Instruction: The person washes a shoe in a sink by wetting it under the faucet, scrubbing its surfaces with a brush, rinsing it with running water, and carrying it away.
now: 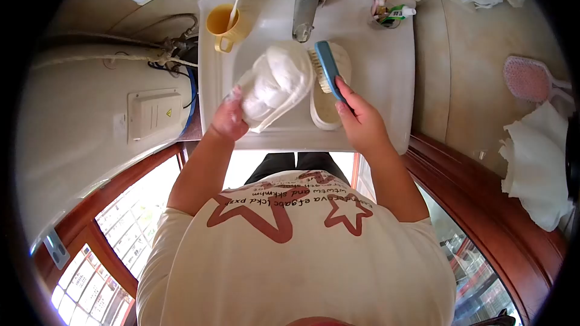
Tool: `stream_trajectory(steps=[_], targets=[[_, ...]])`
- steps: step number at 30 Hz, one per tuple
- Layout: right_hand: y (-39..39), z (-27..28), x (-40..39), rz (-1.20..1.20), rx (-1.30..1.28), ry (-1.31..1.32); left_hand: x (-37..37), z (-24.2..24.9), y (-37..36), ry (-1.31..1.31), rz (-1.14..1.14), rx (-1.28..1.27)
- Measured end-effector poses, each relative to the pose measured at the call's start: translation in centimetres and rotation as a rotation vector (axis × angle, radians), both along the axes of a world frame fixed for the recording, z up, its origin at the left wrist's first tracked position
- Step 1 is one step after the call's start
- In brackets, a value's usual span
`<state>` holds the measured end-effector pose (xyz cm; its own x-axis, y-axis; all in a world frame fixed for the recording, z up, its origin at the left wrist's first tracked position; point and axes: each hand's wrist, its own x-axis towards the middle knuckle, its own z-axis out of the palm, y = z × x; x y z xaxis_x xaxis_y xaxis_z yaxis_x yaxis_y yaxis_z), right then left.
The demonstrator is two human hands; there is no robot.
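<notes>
My left hand (230,117) is closed on the near left side of a white slipper (275,84) with a puffy upper, tilted over the sink (386,78). A scrubbing brush (327,63) with a blue back and pale bristles is in my right hand (363,118), its fingers wrapped round the handle. The bristles face left, right by the slipper's edge. Beneath the brush lies a second white slipper (325,115), partly covered by the brush and my right hand.
The faucet (304,15) rises at the back of the sink. A yellow cup (223,22) holding a toothbrush stands back left, a holder with toothpaste (399,13) back right. A pink hairbrush (527,76) and white paper (536,166) are at far right; a water heater (96,108) is left.
</notes>
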<state>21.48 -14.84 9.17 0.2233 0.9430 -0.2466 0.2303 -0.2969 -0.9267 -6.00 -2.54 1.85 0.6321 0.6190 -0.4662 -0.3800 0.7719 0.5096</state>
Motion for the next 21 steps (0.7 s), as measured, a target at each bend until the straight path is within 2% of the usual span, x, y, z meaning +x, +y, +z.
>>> stream_trajectory(steps=[3,5,7,9,10,11,13,15,16,18,20,21], targets=[[0.0,-0.1,0.4,-0.039,-0.025,0.055,2.0,-4.1,0.2,0.056,-0.033,0.019],[-0.5,-1.7,0.2,-0.017,-0.044,0.006,2.2,-8.8,0.3,0.398,-0.049,0.006],[-0.5,-2.3,0.3,0.007,-0.065,-0.039,3.0,-7.7,0.6,0.698,-0.103,-0.052],[-0.6,-2.5,0.2,-0.043,-0.128,-0.07,3.3,-7.1,0.0,1.221,-0.116,0.686],[-0.7,-3.1,0.3,-0.041,-0.134,-0.065,3.8,-6.0,-0.3,1.226,-0.119,0.68],[-0.8,-4.0,0.3,-0.024,-0.053,-0.028,4.2,-4.7,-0.5,0.944,-0.024,0.917],[-0.6,-4.4,0.2,-0.011,0.033,0.005,5.8,-1.2,0.3,0.639,0.07,1.135],[-0.3,-3.7,-0.4,0.047,0.03,0.017,7.2,2.2,1.4,0.88,-0.178,1.745],[-0.2,-2.9,-0.4,0.048,0.029,0.016,7.7,2.4,1.7,0.869,-0.184,1.666],[0.0,-1.1,0.0,0.085,-0.214,-0.013,8.3,1.8,2.3,0.819,-0.157,1.647],[-1.2,-0.7,0.2,0.064,-0.165,-0.071,8.8,1.3,2.6,0.768,-0.139,1.62],[-2.0,-0.4,0.1,0.044,-0.114,-0.126,9.1,1.2,2.7,0.824,-0.117,1.585]])
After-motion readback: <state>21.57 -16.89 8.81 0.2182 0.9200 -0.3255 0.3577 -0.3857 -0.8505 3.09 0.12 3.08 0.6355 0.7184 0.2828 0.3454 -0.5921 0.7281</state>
